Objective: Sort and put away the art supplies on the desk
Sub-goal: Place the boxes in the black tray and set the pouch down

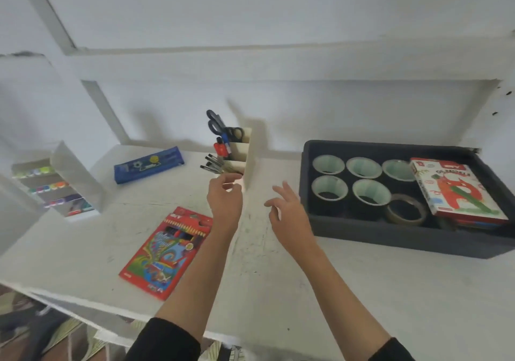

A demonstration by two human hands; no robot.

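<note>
A white stepped pen holder (249, 154) stands mid-desk with scissors (216, 122), markers (223, 146) and black pens (211, 164) in it. My left hand (225, 201) is at its low front end, thumb and fingers curled round the front wall. My right hand (287, 210) hovers just to the right of the holder with fingers spread, holding nothing. A red box of coloured pencils (167, 252) lies flat left of my left forearm. A blue pencil case (149, 164) lies further back on the left.
A dark tray (404, 239) on the right holds several tape rolls (328, 190) and an oil pastels box (457, 188). A clear tiered rack of markers (55, 185) stands at the far left. The desk's front edge (83, 302) is near; the wall is close behind.
</note>
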